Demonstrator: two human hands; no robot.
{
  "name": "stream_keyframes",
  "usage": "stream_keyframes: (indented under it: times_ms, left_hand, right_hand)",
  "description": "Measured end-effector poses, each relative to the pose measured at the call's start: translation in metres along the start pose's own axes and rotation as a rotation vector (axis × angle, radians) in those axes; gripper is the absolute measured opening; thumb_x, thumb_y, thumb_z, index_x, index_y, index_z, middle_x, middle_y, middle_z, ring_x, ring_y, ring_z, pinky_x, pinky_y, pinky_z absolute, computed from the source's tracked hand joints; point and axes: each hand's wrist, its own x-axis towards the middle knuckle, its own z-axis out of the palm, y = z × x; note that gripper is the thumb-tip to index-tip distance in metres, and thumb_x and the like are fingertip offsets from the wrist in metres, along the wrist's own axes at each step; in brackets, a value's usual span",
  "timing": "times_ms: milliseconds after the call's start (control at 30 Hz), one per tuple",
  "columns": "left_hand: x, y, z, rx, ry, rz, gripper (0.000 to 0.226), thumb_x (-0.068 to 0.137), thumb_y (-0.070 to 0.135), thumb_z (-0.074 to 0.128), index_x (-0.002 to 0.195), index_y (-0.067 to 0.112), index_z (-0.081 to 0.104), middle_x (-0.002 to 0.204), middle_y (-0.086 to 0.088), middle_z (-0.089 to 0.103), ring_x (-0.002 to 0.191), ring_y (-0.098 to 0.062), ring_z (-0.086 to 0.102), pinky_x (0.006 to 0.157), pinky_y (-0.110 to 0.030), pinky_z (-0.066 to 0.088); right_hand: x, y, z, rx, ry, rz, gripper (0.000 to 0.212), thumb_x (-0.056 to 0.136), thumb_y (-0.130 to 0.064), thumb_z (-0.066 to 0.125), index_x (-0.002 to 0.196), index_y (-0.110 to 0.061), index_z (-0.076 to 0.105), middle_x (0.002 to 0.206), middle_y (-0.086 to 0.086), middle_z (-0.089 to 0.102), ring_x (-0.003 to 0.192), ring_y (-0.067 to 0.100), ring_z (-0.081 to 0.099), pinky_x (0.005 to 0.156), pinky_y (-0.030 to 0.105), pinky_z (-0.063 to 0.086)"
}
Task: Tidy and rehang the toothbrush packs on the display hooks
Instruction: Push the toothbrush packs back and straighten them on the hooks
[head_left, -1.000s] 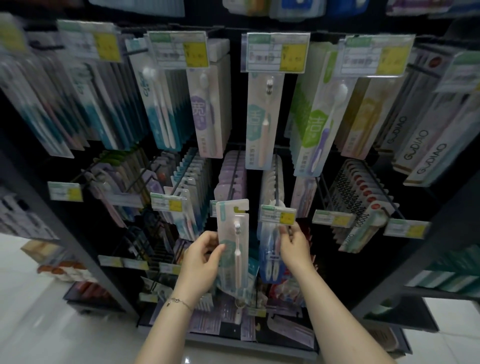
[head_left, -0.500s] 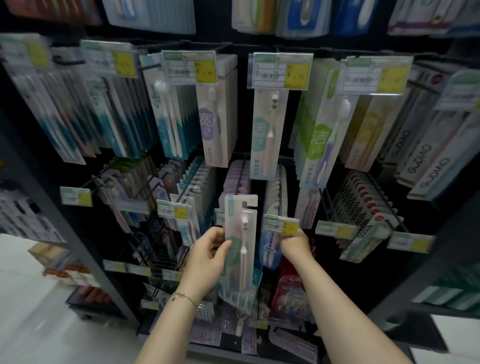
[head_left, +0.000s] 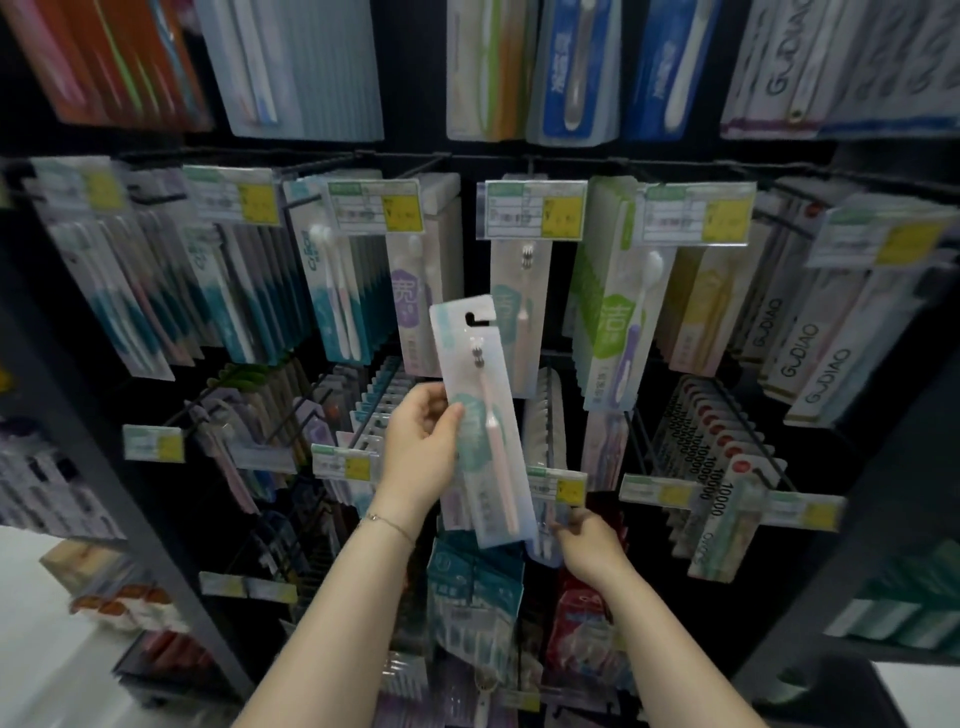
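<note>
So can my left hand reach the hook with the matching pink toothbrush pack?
Probably yes: the left hand holds its toothbrush pack just below the matching hung pack, with nothing between them. Only the price tag at that hook's tip sits in front.

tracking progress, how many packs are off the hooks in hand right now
1: the pink-brush pack, gripped by the left hand at mid-display. The right hand sits lower; whether it holds another is hidden.

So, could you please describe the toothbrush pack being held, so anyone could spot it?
Find the black display rack, centre. The left hand holds a pale toothbrush pack in front of the hanging packs. It alone is off any hook, tilted, pink brush inside.
</note>
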Motion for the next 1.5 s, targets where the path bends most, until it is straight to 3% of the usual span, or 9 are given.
stream_keyframes:
  times_ms: [100,300,467,633,767,967,1100,1233,1500]
  left_hand:
    - [0.022,0.024,0.011,-0.056,0.028,0.013,0.020,0.100,0.003,0.055,0.099,0.022,0.062,0.098,0.003,0.068,0.074,-0.005,0.061,0.064,-0.016,0.049]
    - [0.053,0.063,0.028,-0.067,-0.008,0.095,0.018,0.100,0.000,0.053,0.107,0.015,0.062,0.095,0.003,0.067,0.057,0.006,0.057,0.057,-0.008,0.046]
    - [0.067,0.070,0.034,0.006,-0.088,0.134,0.023,0.100,0.003,0.054,0.111,0.022,0.064,0.100,0.005,0.069,0.093,-0.009,0.066,0.080,-0.021,0.056]
    - [0.071,0.065,0.039,0.101,-0.129,0.175,0.024,0.100,0.002,0.052,0.109,0.020,0.065,0.098,0.001,0.069,0.083,-0.007,0.063,0.066,-0.013,0.049]
    - [0.077,0.060,0.037,0.215,-0.145,0.204,0.025,0.100,0.005,0.054,0.108,0.026,0.066,0.108,-0.009,0.072,0.103,-0.024,0.067,0.093,-0.036,0.056]
    - [0.086,0.059,0.030,0.410,-0.128,0.241,0.020,0.101,0.012,0.056,0.116,0.017,0.067,0.103,-0.002,0.071,0.096,-0.017,0.065,0.088,-0.029,0.053]
    - [0.090,0.057,0.026,0.521,-0.132,0.247,0.030,0.100,0.017,0.059,0.129,0.012,0.065,0.114,-0.003,0.071,0.104,-0.016,0.064,0.096,-0.032,0.053]
    - [0.085,0.047,0.016,0.660,-0.090,0.251,0.033,0.099,0.024,0.061,0.129,0.010,0.061,0.112,-0.006,0.066,0.100,-0.018,0.061,0.088,-0.030,0.049]
    - [0.049,0.001,-0.008,0.999,-0.258,0.311,0.027,0.098,0.035,0.057,0.119,0.020,0.061,0.110,-0.003,0.058,0.098,-0.026,0.062,0.081,-0.044,0.055]
  right_hand:
    - [-0.002,0.004,-0.002,-0.027,-0.002,-0.007,0.023,0.098,-0.026,0.055,0.115,-0.012,0.058,0.115,0.009,0.065,0.091,0.017,0.054,0.076,0.025,0.040]
    - [-0.013,0.001,-0.007,-0.017,0.016,-0.060,0.028,0.096,-0.031,0.058,0.118,-0.014,0.058,0.103,0.000,0.059,0.092,0.014,0.053,0.076,0.024,0.039]
    - [-0.028,0.000,-0.013,-0.062,-0.028,-0.114,0.023,0.097,-0.035,0.058,0.115,-0.020,0.058,0.104,-0.005,0.059,0.093,0.009,0.054,0.076,0.020,0.039]
    - [-0.038,-0.009,-0.024,-0.141,-0.083,-0.141,0.022,0.096,-0.038,0.057,0.107,-0.020,0.064,0.097,-0.005,0.063,0.087,0.008,0.058,0.068,0.020,0.042]
    - [-0.044,-0.023,-0.039,-0.228,-0.102,-0.192,0.026,0.097,-0.038,0.054,0.083,-0.019,0.064,0.075,-0.007,0.059,0.068,0.006,0.054,0.056,0.021,0.038]
    - [-0.059,-0.050,-0.063,-0.453,-0.051,-0.298,0.030,0.096,-0.042,0.052,0.074,-0.023,0.057,0.070,-0.005,0.057,0.067,0.013,0.056,0.058,0.032,0.042]
    - [-0.064,-0.063,-0.074,-0.538,-0.016,-0.348,0.022,0.096,-0.046,0.051,0.083,-0.029,0.056,0.078,-0.007,0.060,0.073,0.014,0.058,0.057,0.031,0.044]
    - [-0.066,-0.071,-0.082,-0.597,0.022,-0.408,0.022,0.096,-0.047,0.050,0.095,-0.027,0.059,0.083,-0.006,0.060,0.073,0.015,0.058,0.056,0.030,0.043]
    - [-0.070,-0.088,-0.083,-0.712,0.120,-0.521,0.026,0.098,-0.044,0.046,0.103,-0.022,0.058,0.096,-0.002,0.055,0.092,0.023,0.058,0.082,0.040,0.048]
